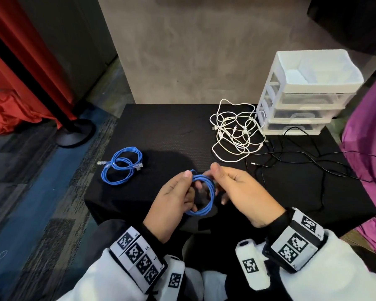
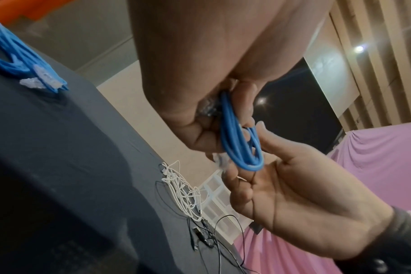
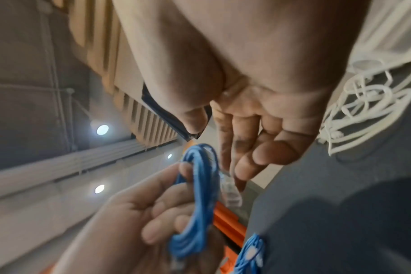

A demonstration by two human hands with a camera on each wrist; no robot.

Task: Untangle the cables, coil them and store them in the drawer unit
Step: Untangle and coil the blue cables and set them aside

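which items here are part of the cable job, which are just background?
Job:
- blue coil held in left hand; right hand beside it
- second blue coil
- white tangle
- black cables
- drawer unit

Background:
- red curtain
- stand base
- purple cloth

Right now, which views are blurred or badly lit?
Head view: sharp, wide-angle bending at the edges; black cables barely separate from the dark table. Left wrist view: slightly soft, ceiling lights flare. Right wrist view: motion blur smears the blue coil and the right hand.
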